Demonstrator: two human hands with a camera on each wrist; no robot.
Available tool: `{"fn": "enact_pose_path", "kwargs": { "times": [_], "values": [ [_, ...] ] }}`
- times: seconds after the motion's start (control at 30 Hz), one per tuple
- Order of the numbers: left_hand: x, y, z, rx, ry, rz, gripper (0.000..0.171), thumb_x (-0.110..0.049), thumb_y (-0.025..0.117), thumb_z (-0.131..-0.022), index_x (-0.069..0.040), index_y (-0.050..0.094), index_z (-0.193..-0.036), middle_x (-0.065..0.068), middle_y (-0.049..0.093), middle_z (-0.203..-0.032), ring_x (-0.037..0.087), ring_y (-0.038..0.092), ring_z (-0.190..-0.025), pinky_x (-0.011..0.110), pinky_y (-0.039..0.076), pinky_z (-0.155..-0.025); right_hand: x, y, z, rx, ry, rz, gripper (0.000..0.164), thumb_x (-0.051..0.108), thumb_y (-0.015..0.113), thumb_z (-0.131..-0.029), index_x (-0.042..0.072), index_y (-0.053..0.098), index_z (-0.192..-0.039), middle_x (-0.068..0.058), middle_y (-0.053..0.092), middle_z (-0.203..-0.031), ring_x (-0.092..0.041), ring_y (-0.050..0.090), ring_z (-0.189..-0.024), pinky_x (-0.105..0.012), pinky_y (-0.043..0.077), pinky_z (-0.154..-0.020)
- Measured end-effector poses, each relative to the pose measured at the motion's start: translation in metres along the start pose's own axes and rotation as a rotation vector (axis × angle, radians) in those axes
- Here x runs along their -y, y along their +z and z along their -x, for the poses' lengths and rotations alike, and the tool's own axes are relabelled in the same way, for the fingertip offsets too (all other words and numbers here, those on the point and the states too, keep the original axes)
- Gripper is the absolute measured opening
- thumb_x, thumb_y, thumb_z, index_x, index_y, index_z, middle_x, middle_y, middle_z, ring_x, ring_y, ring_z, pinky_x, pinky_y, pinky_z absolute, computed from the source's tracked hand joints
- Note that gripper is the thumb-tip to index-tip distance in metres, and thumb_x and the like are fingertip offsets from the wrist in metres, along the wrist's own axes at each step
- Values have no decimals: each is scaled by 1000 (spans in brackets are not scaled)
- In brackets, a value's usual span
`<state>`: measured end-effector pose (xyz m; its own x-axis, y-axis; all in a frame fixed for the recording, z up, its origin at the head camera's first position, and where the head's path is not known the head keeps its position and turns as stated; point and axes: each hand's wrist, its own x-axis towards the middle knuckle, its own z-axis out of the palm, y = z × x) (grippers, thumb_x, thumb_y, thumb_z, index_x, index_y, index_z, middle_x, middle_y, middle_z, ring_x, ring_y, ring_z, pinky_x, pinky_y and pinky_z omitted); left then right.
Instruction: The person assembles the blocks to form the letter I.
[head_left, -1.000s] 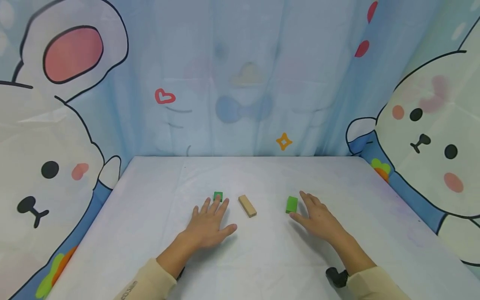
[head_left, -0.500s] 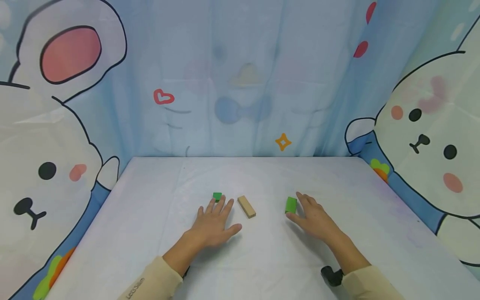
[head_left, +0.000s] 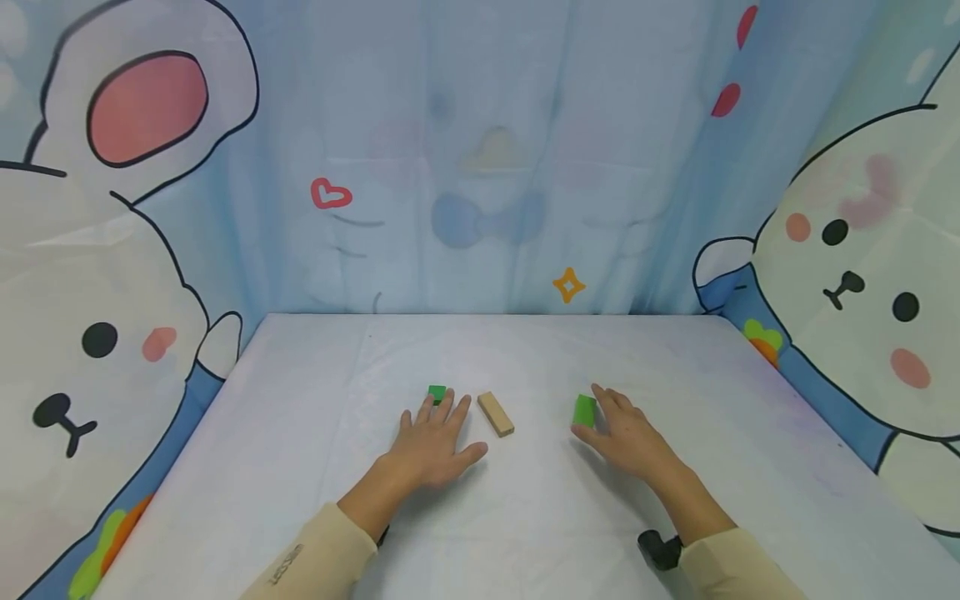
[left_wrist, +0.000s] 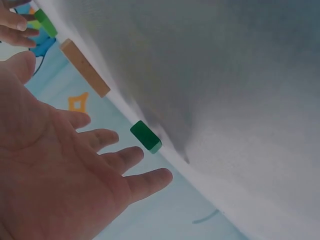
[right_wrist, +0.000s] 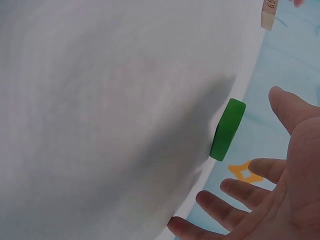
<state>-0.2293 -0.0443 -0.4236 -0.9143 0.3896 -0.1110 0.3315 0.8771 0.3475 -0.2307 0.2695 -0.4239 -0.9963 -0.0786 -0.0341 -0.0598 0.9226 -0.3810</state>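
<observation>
My left hand [head_left: 431,450] is spread over the table with fingers extended, its fingertips overlapping a small green block [head_left: 437,392] in the head view. In the left wrist view that green block [left_wrist: 145,136] lies beyond the fingertips, with a gap between. A plain wooden block [head_left: 496,414] lies slantwise to the right of the left hand. My right hand [head_left: 633,437] has its fingers stretched forward beside a brighter green block [head_left: 584,410], the thumb near the block's front end. The right wrist view shows this green block [right_wrist: 228,129] apart from thumb and fingers. Neither hand holds anything.
A white cloth covers the table [head_left: 540,533], whose far edge meets a blue curtain [head_left: 487,100] printed with cartoon figures. Dark wrist camera mounts, such as the one [head_left: 659,550] by the right sleeve, sit under the wrists. Small dark marks [right_wrist: 271,4] show on the wooden block's end.
My left hand has shifted a little to the right, toward the wooden block. The right hand has moved slightly left, closer around the green block. The blocks stay where they were.
</observation>
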Motion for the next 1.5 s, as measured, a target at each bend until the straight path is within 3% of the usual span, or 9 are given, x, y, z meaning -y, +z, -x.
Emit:
{"fn": "enact_pose_path", "kwargs": {
  "times": [0.47,1.17,1.5],
  "values": [
    [-4,6,-9,12,-15,-54,79,-61,44,-104,-17,24,-166,12,18,-174,41,15,-160,68,18,-123,2,2,-2,-3,28,13,89,50,60,-101,-5,24,-160,-41,28,-158,-62,35,-141,-74,39,-106],
    [-15,10,-13,18,75,-68,80,-57,46,-105,-13,21,-166,9,21,-173,36,23,-159,63,23,-124,5,5,-6,-29,5,49,87,50,60,-101,-5,27,-159,-39,34,-156,-62,41,-136,-78,41,-100],
    [-17,6,-18,42,17,-76,81,-57,45,-105,-9,21,-166,11,22,-173,36,25,-158,61,25,-124,5,2,-6,-32,6,52,86,50,59,-101,-6,27,-159,-39,34,-155,-61,41,-136,-77,40,-101]
  ]
}}
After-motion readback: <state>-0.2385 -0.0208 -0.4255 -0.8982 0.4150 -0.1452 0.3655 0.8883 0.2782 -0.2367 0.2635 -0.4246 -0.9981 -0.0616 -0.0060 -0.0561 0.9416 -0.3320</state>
